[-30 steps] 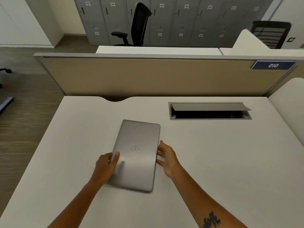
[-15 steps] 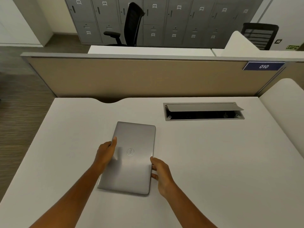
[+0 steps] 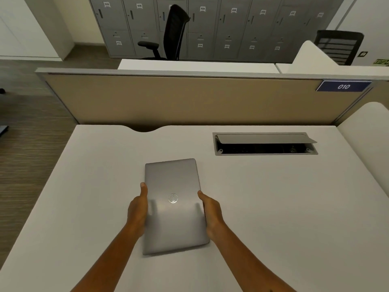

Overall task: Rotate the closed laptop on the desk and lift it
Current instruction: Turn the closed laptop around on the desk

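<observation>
Laptop [image 3: 175, 204] looks turned lengthwise, both hands [image 3: 137, 209] [image 3: 211, 211] clamped on its long edges; lift off the surface [image 3: 273, 197] seems barely started.

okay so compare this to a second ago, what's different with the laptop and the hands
The laptop has turned a little clockwise, from leaning right to roughly square with the desk. The left hand, earlier resting on the lid, now grips the left edge. The right hand, earlier just touching the right edge, now grips it. The laptop is still closed; whether it has left the desk is unclear. The cable hatch is unchanged.
</observation>
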